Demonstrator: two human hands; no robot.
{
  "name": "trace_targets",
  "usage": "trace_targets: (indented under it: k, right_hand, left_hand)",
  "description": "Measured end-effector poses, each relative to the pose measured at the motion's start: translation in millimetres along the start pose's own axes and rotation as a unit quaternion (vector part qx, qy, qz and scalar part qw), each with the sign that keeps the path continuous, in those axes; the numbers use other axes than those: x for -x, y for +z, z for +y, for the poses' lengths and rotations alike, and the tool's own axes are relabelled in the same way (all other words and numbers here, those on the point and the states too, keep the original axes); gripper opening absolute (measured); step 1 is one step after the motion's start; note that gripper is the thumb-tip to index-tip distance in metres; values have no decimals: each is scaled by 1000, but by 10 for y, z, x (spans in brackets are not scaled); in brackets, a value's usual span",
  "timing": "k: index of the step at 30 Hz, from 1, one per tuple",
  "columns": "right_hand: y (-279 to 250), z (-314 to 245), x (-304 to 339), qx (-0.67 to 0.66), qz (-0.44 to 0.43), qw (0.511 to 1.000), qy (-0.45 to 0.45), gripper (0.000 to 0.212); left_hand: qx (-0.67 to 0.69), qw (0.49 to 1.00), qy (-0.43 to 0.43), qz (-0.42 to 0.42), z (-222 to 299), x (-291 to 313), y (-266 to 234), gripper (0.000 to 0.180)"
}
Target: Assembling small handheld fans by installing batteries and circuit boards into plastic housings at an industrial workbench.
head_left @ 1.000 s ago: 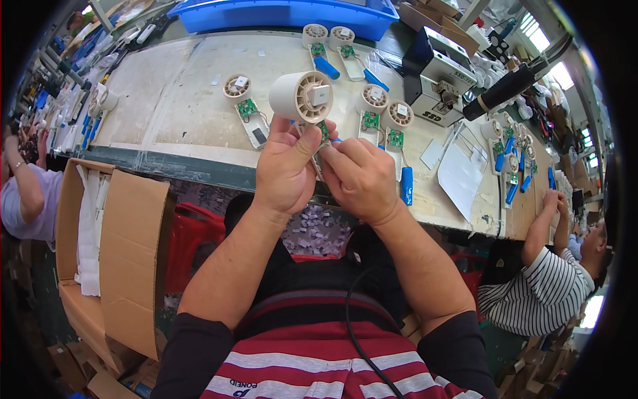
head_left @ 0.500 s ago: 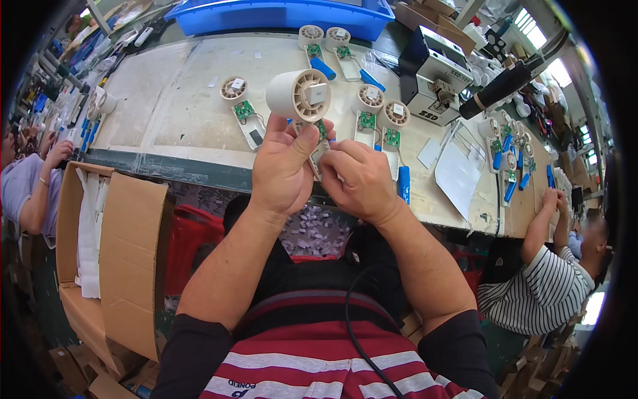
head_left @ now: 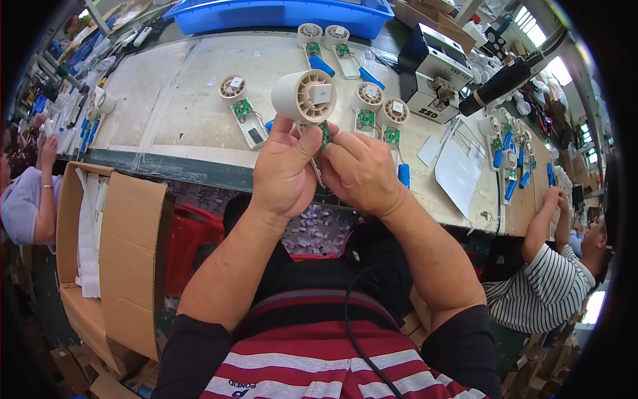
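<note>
My left hand (head_left: 284,174) is closed around the handle end of a partly assembled handheld fan (head_left: 290,97), its white round housing raised above the bench and tilted to the right. A green circuit board (head_left: 325,135) shows between my hands, below the housing. The fingers of my right hand (head_left: 367,170) are bent in a pinch against the board and handle; what lies between their tips is hidden. Beyond my left hand lies another open fan (head_left: 232,87) with its board exposed. Past my right hand are two more fans (head_left: 369,96), and a blue cylindrical battery (head_left: 404,175) lies close to that hand.
More fan assemblies (head_left: 310,33) lie at the back below a blue bin (head_left: 279,18). To the right are a boxy white-and-black device (head_left: 432,100), a black cylindrical tool (head_left: 495,90) and a white sheet (head_left: 460,176). A cardboard box (head_left: 133,246) stands left. Co-workers (head_left: 539,289) sit at both sides.
The fan in my left hand has shifted slightly right. My right hand's fingers have moved up toward the circuit board. At the far left, a co-worker's arm has moved.
</note>
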State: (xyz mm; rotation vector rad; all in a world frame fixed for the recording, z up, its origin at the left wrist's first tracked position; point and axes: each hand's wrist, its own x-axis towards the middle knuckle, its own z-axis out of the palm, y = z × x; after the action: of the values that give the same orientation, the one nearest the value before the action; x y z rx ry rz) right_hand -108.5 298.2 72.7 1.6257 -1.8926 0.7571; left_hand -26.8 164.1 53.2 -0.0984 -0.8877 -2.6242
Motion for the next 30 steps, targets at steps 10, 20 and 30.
trace_targets:
  k: [10,20,30]
  right_hand:
    - [-111,-259,204,-119,-21,985,127,17]
    - [83,-425,178,-129,74,980,130,15]
    - [112,-427,113,-108,100,980,135,13]
  left_hand:
    - [-4,1000,-4,-12,57,-27,-125,36]
    - [-34,998,51,-10,26,8,-52,35]
    - [-25,998,50,-6,45,22,-50,33]
